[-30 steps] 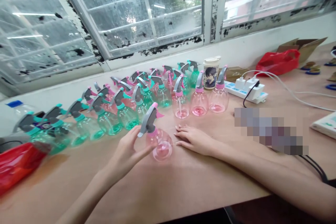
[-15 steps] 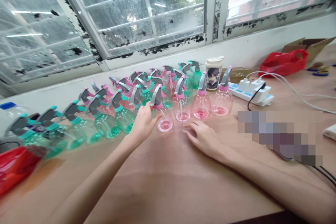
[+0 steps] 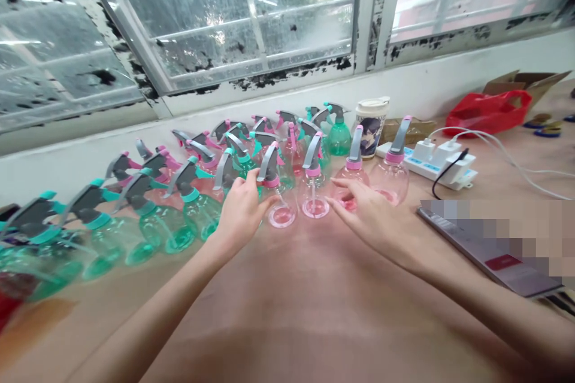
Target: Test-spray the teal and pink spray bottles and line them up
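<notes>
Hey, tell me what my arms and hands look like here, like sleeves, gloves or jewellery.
Your left hand and right hand are both ungloved, with slim fingers and no rings to be seen. The left forearm and right forearm show no sleeve, watch, bracelet or markings.

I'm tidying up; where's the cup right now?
In the head view, the cup stands right of centre near the wall, with a green bottle just left of it and the power strip to its right.

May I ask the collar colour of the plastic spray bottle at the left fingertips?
Pink round collar; see head view.
</notes>
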Tool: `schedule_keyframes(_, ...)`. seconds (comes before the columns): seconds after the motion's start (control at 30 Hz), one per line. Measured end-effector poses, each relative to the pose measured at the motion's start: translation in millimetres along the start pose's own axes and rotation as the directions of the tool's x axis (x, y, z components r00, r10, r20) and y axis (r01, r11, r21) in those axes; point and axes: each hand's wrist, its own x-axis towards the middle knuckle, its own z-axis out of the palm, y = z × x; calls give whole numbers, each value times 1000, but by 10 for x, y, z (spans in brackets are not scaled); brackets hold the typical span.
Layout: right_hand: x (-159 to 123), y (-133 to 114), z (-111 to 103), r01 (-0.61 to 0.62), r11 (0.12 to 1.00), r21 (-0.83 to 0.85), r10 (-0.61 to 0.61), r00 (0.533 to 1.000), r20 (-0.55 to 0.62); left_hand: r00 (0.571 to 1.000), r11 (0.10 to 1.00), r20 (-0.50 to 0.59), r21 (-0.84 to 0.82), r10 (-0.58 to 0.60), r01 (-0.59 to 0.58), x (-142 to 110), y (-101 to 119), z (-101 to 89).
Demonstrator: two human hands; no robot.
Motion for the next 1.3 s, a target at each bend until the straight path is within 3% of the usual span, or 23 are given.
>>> schedule_keyframes(0.33, 265, -126, 181, -41, 996, -84, 46, 997, 55, 997, 998, 63, 34, -48, 45, 20, 2, -6)
schedule_keyframes(0.5, 375, -207, 244, -104, 993, -63, 111, 987, 114, 995, 994, 68, -82, -69, 75, -44, 15, -4)
schedule_keyframes(0.77, 450, -307, 257, -158, 974, -161, 186, 966, 178, 987, 974, 118, -188, -108, 129, -447, 15, -232)
schedule_keyframes(1.07, 108, -429, 59, -105, 974, -200, 147, 966, 214, 965, 957, 229, -228, -126, 179, -1086, 30, -455)
schedule_keyframes(1.3, -440, -731, -52, 66, 995, -73, -44, 963, 268, 990, 883, 141, -468, 21, 48, -1251, 157, -418)
